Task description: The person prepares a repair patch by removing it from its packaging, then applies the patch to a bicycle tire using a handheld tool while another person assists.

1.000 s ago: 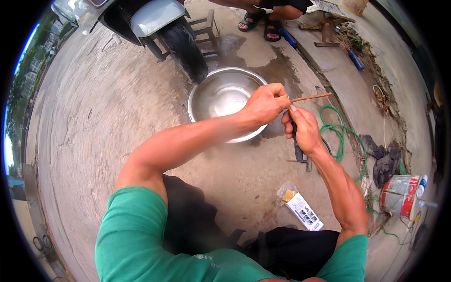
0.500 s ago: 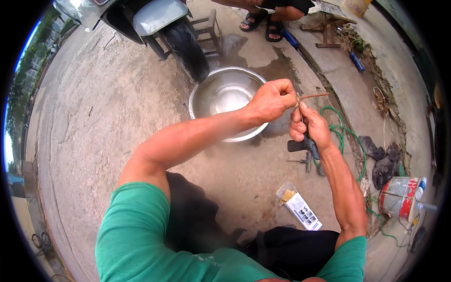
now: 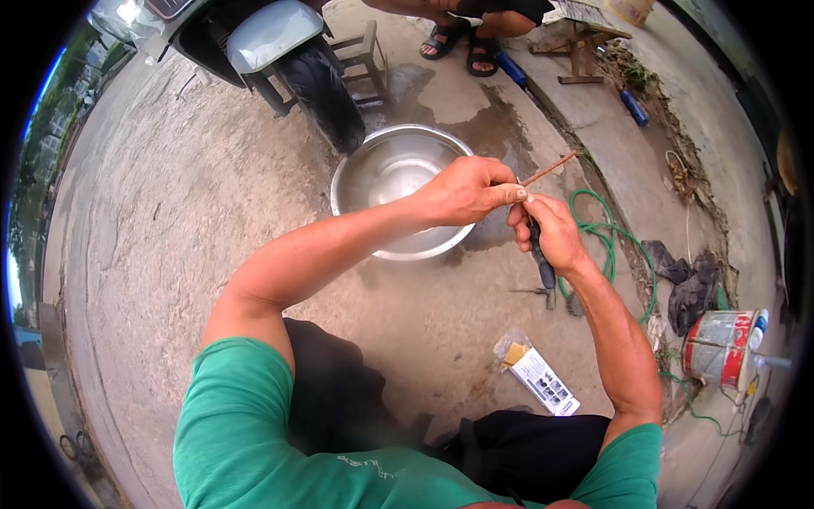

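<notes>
My left hand (image 3: 471, 192) is closed in a pinch, its thumb and fingers pressed at the near end of a brown tire plug strip (image 3: 551, 169). The strip's free end sticks out up and to the right. My right hand (image 3: 549, 229) is wrapped round a dark-handled tire plug tool (image 3: 542, 259), its thumb against my left fingertips. The tool's metal tip is mostly hidden between the hands. Both hands are over the right rim of a metal basin (image 3: 346, 222). A second T-handled tool (image 3: 545, 293) lies on the ground below my right hand.
A scooter's front wheel (image 3: 324, 95) stands behind the basin. Beyond it, another person's sandaled feet (image 3: 482, 58) rest beside wooden stools (image 3: 581, 61). A green hose (image 3: 612, 227) coils at the right, near a red-and-white bucket (image 3: 716, 348). An opened packet (image 3: 543, 382) lies before my knees.
Both hands have tilted and shifted slightly left and down. My left fingers now cover the metal tip that showed before, and the strip points more upward. The view has shifted slightly.
</notes>
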A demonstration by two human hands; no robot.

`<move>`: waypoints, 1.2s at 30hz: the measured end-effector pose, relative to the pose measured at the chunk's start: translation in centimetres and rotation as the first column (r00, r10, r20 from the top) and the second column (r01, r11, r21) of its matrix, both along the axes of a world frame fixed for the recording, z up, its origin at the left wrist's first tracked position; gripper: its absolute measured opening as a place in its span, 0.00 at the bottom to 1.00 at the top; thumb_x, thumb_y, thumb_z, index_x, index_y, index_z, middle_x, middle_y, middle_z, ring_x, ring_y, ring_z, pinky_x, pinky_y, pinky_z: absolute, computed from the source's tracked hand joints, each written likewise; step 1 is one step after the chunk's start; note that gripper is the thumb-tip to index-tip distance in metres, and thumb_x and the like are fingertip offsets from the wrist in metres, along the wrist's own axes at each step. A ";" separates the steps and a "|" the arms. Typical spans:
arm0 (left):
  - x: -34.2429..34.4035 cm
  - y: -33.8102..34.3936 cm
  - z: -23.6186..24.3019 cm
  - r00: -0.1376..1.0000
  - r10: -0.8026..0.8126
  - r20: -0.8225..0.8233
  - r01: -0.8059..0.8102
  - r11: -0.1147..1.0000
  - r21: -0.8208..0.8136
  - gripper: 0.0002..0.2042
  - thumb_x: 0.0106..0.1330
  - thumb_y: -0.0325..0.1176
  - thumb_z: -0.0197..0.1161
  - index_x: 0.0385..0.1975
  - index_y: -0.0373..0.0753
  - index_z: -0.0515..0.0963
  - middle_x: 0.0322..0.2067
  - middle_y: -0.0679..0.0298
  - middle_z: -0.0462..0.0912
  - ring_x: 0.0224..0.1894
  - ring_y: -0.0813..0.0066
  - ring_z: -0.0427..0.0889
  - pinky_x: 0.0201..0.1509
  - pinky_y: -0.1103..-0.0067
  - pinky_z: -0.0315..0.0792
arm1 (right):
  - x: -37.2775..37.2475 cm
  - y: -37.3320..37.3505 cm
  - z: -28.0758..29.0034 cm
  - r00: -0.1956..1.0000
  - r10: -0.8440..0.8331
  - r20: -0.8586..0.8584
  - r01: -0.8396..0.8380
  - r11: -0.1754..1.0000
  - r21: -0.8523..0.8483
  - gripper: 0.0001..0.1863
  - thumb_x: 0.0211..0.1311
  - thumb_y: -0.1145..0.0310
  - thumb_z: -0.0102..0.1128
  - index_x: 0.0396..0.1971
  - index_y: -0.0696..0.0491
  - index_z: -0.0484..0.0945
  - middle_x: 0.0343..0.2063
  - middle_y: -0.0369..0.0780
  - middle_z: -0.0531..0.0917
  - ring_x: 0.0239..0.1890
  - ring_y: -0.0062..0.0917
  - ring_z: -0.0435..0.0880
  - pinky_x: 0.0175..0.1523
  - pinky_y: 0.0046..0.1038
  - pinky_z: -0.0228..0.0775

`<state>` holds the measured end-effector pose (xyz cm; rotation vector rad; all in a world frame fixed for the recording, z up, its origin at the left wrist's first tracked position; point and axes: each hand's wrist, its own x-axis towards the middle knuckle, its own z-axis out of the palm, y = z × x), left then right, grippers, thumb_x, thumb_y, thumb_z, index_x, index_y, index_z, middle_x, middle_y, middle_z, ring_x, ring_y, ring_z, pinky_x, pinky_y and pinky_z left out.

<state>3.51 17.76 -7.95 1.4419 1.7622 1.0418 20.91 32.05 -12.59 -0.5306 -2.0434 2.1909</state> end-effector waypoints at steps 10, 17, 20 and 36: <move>0.4 0.0 -1.0 0.984 0.124 -0.128 -0.100 0.978 0.181 0.16 0.71 0.41 0.62 0.33 0.31 0.82 0.30 0.52 0.81 0.33 0.59 0.80 0.41 0.66 0.73 | -0.3 -1.0 0.7 0.997 -0.073 -0.009 0.073 0.975 0.209 0.22 0.81 0.52 0.50 0.33 0.55 0.79 0.25 0.34 0.77 0.26 0.17 0.73 0.31 0.24 0.70; -0.6 0.3 -1.0 0.888 0.116 -0.445 0.137 0.856 0.498 0.09 0.66 0.33 0.65 0.28 0.33 0.79 0.25 0.55 0.75 0.30 0.57 0.77 0.36 0.66 0.71 | 0.4 -0.3 1.9 0.995 0.065 -0.080 -0.093 0.907 -0.411 0.19 0.82 0.55 0.49 0.35 0.55 0.76 0.24 0.33 0.74 0.23 0.20 0.72 0.30 0.25 0.67; -0.9 0.3 0.3 0.873 0.077 -0.481 0.217 0.823 0.526 0.09 0.66 0.32 0.65 0.28 0.34 0.79 0.26 0.56 0.74 0.30 0.56 0.76 0.35 0.65 0.71 | 1.2 -0.6 2.9 0.968 0.127 -0.214 -0.243 0.673 -0.699 0.17 0.82 0.57 0.48 0.35 0.54 0.74 0.23 0.33 0.73 0.23 0.22 0.73 0.30 0.25 0.67; -0.8 -2.0 0.6 0.985 -0.119 -0.127 0.139 0.977 0.162 0.22 0.76 0.50 0.60 0.42 0.32 0.84 0.30 0.55 0.81 0.36 0.66 0.81 0.43 0.67 0.73 | 1.3 -2.5 3.5 0.996 0.060 0.062 -0.064 0.996 0.070 0.18 0.82 0.57 0.49 0.36 0.56 0.78 0.27 0.34 0.79 0.28 0.16 0.77 0.35 0.22 0.73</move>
